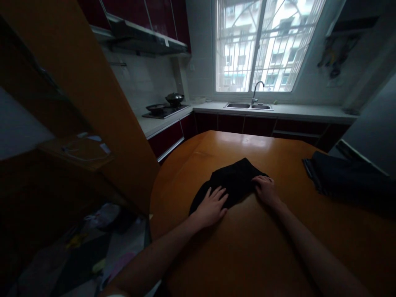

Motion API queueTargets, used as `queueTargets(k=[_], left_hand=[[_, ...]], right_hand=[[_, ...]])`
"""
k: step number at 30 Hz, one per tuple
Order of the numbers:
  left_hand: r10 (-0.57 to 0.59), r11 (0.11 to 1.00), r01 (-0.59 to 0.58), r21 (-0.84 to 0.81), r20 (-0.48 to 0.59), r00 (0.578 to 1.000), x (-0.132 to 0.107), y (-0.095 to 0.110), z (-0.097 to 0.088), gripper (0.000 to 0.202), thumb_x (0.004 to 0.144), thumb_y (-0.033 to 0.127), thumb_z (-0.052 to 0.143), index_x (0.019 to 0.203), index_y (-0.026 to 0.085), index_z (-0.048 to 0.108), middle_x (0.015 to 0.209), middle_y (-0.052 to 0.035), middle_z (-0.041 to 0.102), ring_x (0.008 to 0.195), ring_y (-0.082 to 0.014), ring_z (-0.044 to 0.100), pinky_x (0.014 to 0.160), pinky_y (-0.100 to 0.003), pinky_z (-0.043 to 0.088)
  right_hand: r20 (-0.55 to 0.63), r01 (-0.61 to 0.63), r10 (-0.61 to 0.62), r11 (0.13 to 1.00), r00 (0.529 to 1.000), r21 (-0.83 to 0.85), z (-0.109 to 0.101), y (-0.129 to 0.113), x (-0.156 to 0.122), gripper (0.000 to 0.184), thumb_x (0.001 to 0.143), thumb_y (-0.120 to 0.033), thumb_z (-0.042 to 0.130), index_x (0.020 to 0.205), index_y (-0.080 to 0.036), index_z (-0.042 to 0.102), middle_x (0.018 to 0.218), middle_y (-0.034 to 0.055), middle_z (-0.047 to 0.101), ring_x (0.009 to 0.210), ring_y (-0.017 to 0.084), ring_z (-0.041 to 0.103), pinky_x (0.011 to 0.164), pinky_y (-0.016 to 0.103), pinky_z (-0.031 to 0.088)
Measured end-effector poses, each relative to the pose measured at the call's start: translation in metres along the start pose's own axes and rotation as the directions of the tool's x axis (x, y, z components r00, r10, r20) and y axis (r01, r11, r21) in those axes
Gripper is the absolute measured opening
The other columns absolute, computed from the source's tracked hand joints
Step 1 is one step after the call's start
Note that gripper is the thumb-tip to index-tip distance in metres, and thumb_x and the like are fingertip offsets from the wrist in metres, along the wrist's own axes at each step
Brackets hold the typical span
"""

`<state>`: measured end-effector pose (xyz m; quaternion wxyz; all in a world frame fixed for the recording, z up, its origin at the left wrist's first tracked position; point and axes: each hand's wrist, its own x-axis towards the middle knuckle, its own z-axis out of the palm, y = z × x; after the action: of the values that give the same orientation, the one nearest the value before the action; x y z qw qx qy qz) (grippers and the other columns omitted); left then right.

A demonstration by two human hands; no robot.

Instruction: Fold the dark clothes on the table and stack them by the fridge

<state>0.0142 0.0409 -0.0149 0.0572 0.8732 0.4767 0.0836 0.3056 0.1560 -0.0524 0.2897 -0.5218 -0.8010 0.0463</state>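
A piece of black clothing (236,175) lies bunched and partly folded on the wooden table (238,247); its exact kind cannot be made out. My left hand (212,206) rests flat on its near left part, fingers spread over the fabric. At the right end of the cloth, my right hand (265,189) has its fingers bent over the edge, closed on the fabric. The fingertips of that hand are partly lost against the dark cloth.
A stack of folded dark clothes (346,177) lies on the table's right side. Beyond the table runs a counter with a sink (249,106) and a stove (167,110) bearing pans. A wooden cabinet (123,123) stands left; bags and cloths litter the floor.
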Motion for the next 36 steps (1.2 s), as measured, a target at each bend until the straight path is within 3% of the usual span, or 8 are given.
queueTargets(k=[4,7,11,14,17,23,30,36], left_hand=[[-0.073,0.997,0.072,-0.012,-0.093,0.993,-0.01,-0.01,-0.023,0.036,0.096,0.016,0.042,0.119,0.019,0.07,0.141,-0.0144,0.054,0.135,-0.028,0.046,0.112,-0.046,0.035],[-0.154,0.972,0.13,-0.197,-0.112,0.982,-0.027,-0.016,-0.056,0.03,0.098,0.022,0.042,0.101,0.02,0.072,0.112,-0.0107,0.067,0.103,-0.0237,0.063,0.089,-0.035,0.048],[-0.229,0.92,0.157,-0.36,-0.168,0.959,-0.035,-0.031,-0.118,0.032,0.102,0.033,0.038,0.092,0.02,0.065,0.081,-0.0032,0.067,0.072,-0.0178,0.062,0.07,-0.028,0.046],[-0.165,0.954,0.08,-0.288,-0.286,0.944,-0.008,-0.052,-0.161,0.03,0.101,0.033,0.042,0.091,0.017,0.065,0.082,-0.003,0.066,0.074,-0.0174,0.061,0.072,-0.028,0.045],[-0.087,0.979,0.025,-0.2,-0.303,0.949,0.04,-0.079,-0.178,0.025,0.099,0.027,0.045,0.094,0.016,0.067,0.088,-0.0044,0.068,0.084,-0.0192,0.064,0.08,-0.03,0.047],[-0.045,0.993,0.016,-0.12,-0.245,0.969,0.082,-0.103,-0.129,0.035,0.091,0.019,0.059,0.126,0.016,0.063,0.126,-0.0129,0.063,0.117,-0.0241,0.06,0.103,-0.037,0.044],[0.203,0.979,-0.203,0.001,0.04,0.978,0.061,-0.056,-0.05,0.064,0.085,0.042,0.072,0.144,0.025,0.051,0.14,-0.012,0.055,0.126,-0.0299,0.055,0.102,-0.04,0.046],[0.1,0.993,-0.099,0.063,-0.015,0.995,0.081,-0.052,-0.034,0.04,0.096,0.017,0.05,0.135,0.02,0.058,0.123,-0.0095,0.065,0.111,-0.0231,0.064,0.096,-0.035,0.051]], right_hand=[[0.065,0.031,-0.034,0.999,0.997,0.038,-0.017,-0.005,-0.009,0.022,0.084,-0.019,0.054,0.098,-0.022,0.072,0.108,0.0098,0.073,0.107,0.028,0.064,0.1,0.052,0.036],[0.118,0.091,-0.114,0.978,0.986,0.19,-0.048,-0.014,-0.013,0.02,0.089,-0.027,0.054,0.097,-0.022,0.072,0.1,0.0089,0.074,0.095,0.025,0.067,0.089,0.042,0.046],[0.086,0.12,-0.149,0.954,0.985,0.275,-0.106,-0.034,0.008,0.024,0.094,-0.039,0.054,0.099,-0.023,0.072,0.093,0.007,0.074,0.084,0.023,0.068,0.075,0.034,0.049],[0.087,0.144,-0.155,0.982,0.984,0.126,-0.136,-0.048,0.049,0.025,0.094,-0.041,0.058,0.097,-0.021,0.073,0.088,0.0075,0.074,0.079,0.022,0.067,0.073,0.032,0.047],[0.071,0.082,-0.079,0.996,0.994,-0.037,-0.14,-0.052,0.092,0.028,0.096,-0.04,0.059,0.101,-0.017,0.073,0.097,0.011,0.074,0.088,0.021,0.064,0.081,0.033,0.044],[-0.009,-0.058,0.057,0.99,0.998,-0.126,-0.093,-0.048,0.095,0.035,0.094,-0.032,0.062,0.126,-0.018,0.066,0.132,0.0153,0.061,0.119,0.029,0.052,0.098,0.044,0.04],[0.385,0.116,-0.073,0.989,0.92,-0.089,-0.034,-0.039,0.029,0.06,0.079,-0.042,0.075,0.136,-0.027,0.062,0.152,0.0127,0.047,0.137,0.037,0.04,0.106,0.051,0.037],[0.245,0.008,-0.019,0.999,0.969,0.045,-0.019,-0.041,0.012,0.024,0.092,-0.025,0.055,0.107,-0.022,0.073,0.116,0.0099,0.07,0.109,0.026,0.061,0.097,0.036,0.042]])
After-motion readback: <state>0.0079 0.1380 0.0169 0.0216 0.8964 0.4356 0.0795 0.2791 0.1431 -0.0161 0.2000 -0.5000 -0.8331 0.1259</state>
